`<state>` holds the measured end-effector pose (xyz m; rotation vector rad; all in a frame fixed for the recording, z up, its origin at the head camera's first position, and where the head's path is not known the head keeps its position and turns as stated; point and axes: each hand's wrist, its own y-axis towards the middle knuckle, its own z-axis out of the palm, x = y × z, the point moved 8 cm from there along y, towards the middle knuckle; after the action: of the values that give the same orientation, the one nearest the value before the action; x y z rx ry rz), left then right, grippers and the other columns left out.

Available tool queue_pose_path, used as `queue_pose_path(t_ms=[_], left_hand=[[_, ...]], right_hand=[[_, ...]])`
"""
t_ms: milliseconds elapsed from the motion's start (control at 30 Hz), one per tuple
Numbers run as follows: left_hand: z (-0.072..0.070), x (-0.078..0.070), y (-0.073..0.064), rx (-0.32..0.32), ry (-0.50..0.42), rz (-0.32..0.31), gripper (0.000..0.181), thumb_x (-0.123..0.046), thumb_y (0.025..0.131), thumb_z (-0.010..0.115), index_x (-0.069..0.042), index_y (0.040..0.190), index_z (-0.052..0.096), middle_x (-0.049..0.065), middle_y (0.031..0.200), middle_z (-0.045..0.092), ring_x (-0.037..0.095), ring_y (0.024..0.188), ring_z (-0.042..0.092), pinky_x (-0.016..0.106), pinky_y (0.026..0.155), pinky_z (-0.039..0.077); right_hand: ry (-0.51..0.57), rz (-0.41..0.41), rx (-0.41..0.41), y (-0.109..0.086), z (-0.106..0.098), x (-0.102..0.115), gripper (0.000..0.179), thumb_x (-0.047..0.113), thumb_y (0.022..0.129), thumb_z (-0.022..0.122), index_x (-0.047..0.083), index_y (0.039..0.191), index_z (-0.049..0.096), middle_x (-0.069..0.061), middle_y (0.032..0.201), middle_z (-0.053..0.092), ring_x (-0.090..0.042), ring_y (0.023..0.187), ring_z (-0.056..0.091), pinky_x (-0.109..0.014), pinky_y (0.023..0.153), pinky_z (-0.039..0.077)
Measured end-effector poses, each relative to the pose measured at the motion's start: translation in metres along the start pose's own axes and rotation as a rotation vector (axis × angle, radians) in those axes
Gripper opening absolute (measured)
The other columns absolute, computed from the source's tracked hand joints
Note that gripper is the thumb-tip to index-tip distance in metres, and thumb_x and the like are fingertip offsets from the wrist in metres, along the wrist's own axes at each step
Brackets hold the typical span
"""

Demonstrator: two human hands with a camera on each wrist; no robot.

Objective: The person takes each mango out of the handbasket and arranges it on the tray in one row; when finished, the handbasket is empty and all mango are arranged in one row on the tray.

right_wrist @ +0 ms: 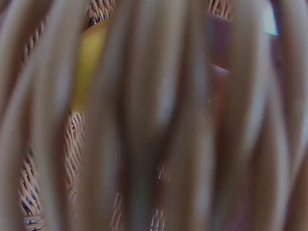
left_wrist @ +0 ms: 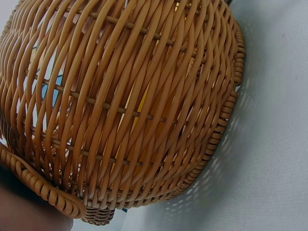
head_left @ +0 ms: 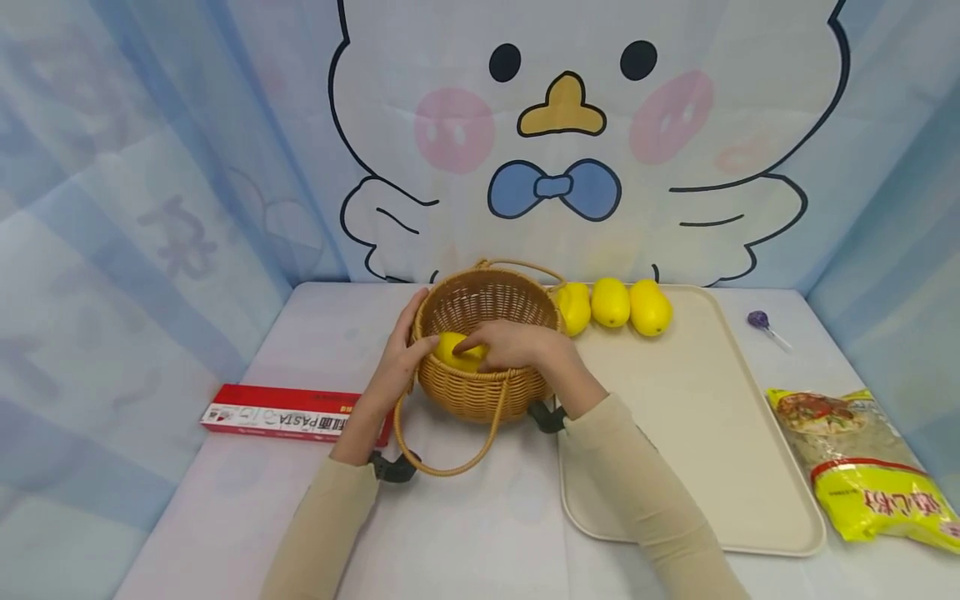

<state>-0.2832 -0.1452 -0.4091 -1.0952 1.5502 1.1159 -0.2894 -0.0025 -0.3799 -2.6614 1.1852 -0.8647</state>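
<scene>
A round woven wicker basket (head_left: 468,398) with two loop handles stands in the middle, its opening facing up toward the head view. My left hand (head_left: 390,362) grips its left rim, thumb over the edge and fingers along the outside. Inside, my right hand (head_left: 517,343) reaches over the near rim and holds a yellow lemon (head_left: 448,348) against the left wall. Some of the right fingers are hidden in the basket. The left wrist view is filled by the basket's weave (left_wrist: 144,96), with yellow glimpsed through it. Blurred wicker strands (right_wrist: 154,72) cover the right wrist view, the lemon (right_wrist: 88,62) behind them.
Three more lemons (head_left: 611,302) line the back of a beige tray (head_left: 675,450) right of the basket. A red pasta box (head_left: 285,412) lies by the left forearm. Farther right are a purple lollipop (head_left: 759,320) and a yellow food bag (head_left: 862,475). A curtain (head_left: 555,242) closes the back.
</scene>
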Motion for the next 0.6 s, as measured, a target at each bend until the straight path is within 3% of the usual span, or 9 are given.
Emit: queue_pose_path(t_ms=[167, 400, 600], left_hand=[[0.0, -0.004, -0.001, 0.01, -0.001, -0.02, 0.075, -0.022, 0.097, 0.053, -0.026, 0.161, 0.014, -0.01, 0.167, 0.014, 0.02, 0.154, 0.016, 0.048, 0.125, 0.018], [0.002, -0.028, -0.009, 0.022, 0.004, -0.021, 0.074, -0.017, 0.096, 0.052, -0.021, 0.161, 0.015, -0.003, 0.168, 0.014, 0.026, 0.154, 0.016, 0.051, 0.124, 0.019], [-0.001, -0.007, -0.003, 0.013, -0.004, -0.011, 0.074, -0.022, 0.097, 0.052, -0.034, 0.159, 0.016, -0.012, 0.166, 0.014, 0.02, 0.154, 0.015, 0.051, 0.124, 0.018]], right_hand=[[-0.018, 0.022, -0.001, 0.002, 0.0, -0.002, 0.055, 0.011, 0.093, 0.061, 0.025, 0.146, 0.053, -0.006, 0.151, 0.049, -0.026, 0.142, 0.042, -0.046, 0.117, 0.036], [-0.051, 0.024, -0.023, 0.009, 0.0, -0.001, 0.058, 0.015, 0.092, 0.063, 0.025, 0.147, 0.05, -0.006, 0.152, 0.048, -0.025, 0.137, 0.046, -0.045, 0.112, 0.042], [-0.048, 0.008, -0.008, 0.015, 0.003, 0.002, 0.061, 0.014, 0.093, 0.063, 0.029, 0.149, 0.047, -0.007, 0.154, 0.044, -0.025, 0.139, 0.043, -0.045, 0.112, 0.041]])
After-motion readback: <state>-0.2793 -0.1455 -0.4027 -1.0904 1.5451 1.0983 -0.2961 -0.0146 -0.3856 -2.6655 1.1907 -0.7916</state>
